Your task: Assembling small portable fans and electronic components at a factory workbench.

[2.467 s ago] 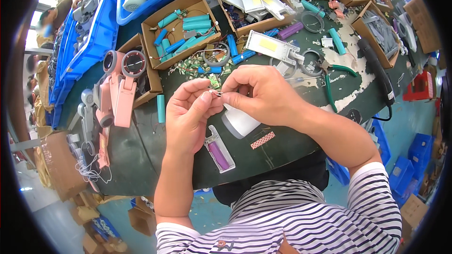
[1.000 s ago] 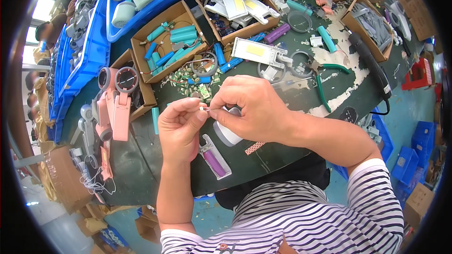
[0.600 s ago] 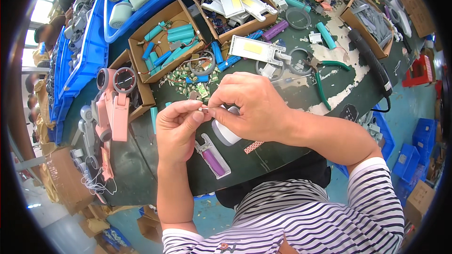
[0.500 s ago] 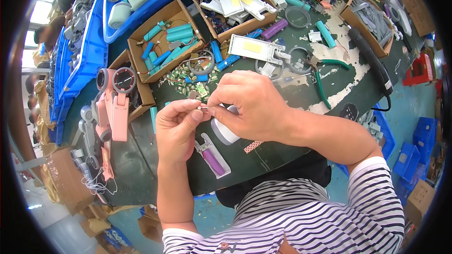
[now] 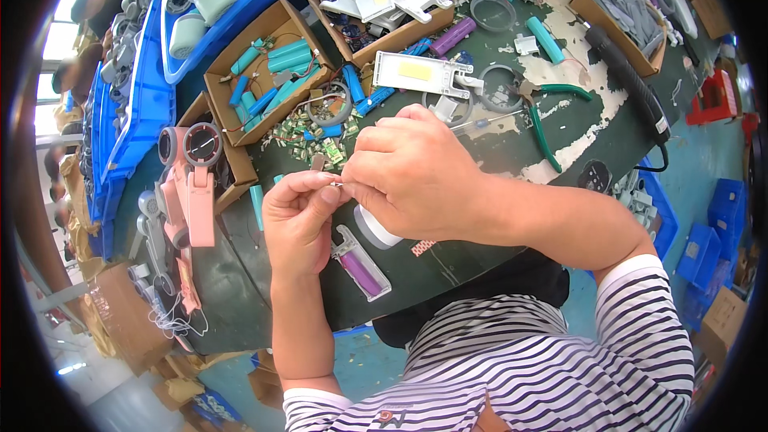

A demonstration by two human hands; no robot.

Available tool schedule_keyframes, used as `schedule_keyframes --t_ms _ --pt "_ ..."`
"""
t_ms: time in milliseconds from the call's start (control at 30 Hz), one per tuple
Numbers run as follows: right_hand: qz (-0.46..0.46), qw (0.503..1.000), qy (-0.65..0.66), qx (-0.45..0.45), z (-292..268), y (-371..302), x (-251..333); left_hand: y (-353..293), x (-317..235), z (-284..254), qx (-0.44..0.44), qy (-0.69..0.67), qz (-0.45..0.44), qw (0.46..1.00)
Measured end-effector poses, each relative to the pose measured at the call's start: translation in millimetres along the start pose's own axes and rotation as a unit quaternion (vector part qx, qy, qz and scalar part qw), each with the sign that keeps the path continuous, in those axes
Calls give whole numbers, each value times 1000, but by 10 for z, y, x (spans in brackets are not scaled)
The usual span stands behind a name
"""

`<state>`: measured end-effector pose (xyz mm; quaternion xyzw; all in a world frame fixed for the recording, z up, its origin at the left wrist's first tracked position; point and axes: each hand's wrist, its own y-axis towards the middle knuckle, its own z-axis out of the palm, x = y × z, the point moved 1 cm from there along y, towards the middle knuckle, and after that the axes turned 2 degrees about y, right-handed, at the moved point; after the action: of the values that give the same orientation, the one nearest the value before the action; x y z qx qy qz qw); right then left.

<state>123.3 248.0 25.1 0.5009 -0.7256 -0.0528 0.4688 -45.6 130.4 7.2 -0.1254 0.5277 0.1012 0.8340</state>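
A: Starting close in, what're you seeing?

B: A white case (image 5: 345, 238) w/ a purple cell (image 5: 362, 274) in it is lying on the dark green surface (image 5: 240, 296); a white rounded part (image 5: 376, 228) is resting just right of & beyond it, partly hidden by the R hand (image 5: 416, 178)

A: And the grip?

B: L hand (image 5: 298, 218) is pinching a tiny pale piece (image 5: 336, 184) btwn thumb & forefinger; R hand is pinching too, prob. on the piece's other end. It's mostly hiding in the fingertips over the surface, so I can't tell if a wire's joining it

A: Tips for doing it well?

B: I'd be keeping both pinches close in & working in line, no twisting, as something so thin is prob. bending easily. I'd also be bracing fingertips agst each other

A: Farther out?

B: Small circuit boards (image 5: 298, 144) are lying heaped past L hand, green-handled pliers (image 5: 543, 140) past R; a carton (image 5: 222, 108) is holding teal cells (image 5: 288, 58), & a blue bin (image 5: 148, 120) is standing far left
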Motion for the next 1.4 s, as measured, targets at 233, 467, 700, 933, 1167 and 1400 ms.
schedule_keyframes --t_ms 233,467,700,933,1167,1400 --pt "19 1000 14 6 -6 1 5 3 -10 8 3 -1 -2 1000" --pt "1 1000 -10 1 -9 0 9 2 -15 21 4 18 20 1000" --pt "-5 1000 -16 13 -3 -2 1 -13 -2 17 2 75 55 996" --pt "-9 1000 -10 5 -9 0 0 -19 -22 59 -10 85 78 993" --pt "-3 1000 -7 7 -5 3 -2 -3 5 1 17 48 70 996" --pt "0 1000 4 -9 15 1 11 4 -5 1 26 -11 -15 999"
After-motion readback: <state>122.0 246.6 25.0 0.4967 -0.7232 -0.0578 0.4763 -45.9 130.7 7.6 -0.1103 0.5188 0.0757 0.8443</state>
